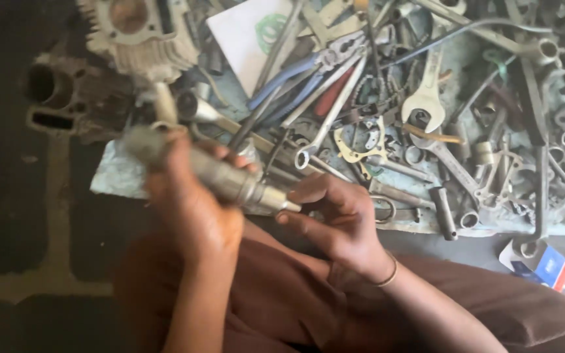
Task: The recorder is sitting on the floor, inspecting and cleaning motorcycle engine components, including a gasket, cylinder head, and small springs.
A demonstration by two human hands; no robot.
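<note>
Part: a grey metal cylinder (pixel 230 180), stepped and tapering to a narrow tip, held slantwise above the person's lap, in front of the tool pile.
Handling: it looks rigid and fairly heavy for its bulk; the dull, possibly greasy surface may slip, so the thick middle barrel seems the safest hold.
Left hand (pixel 194 209): grip wrapped closed around the cylinder's wide body, fingers curled over the top.
Right hand (pixel 338 219): grip half open, fingertips just touching the narrow tip, holding nothing firmly that I can tell.
Surroundings: open-end spanner (pixel 426 91), blue-handled pliers (pixel 308 72) and a finned engine cylinder (pixel 142 36) lie beyond.
</note>
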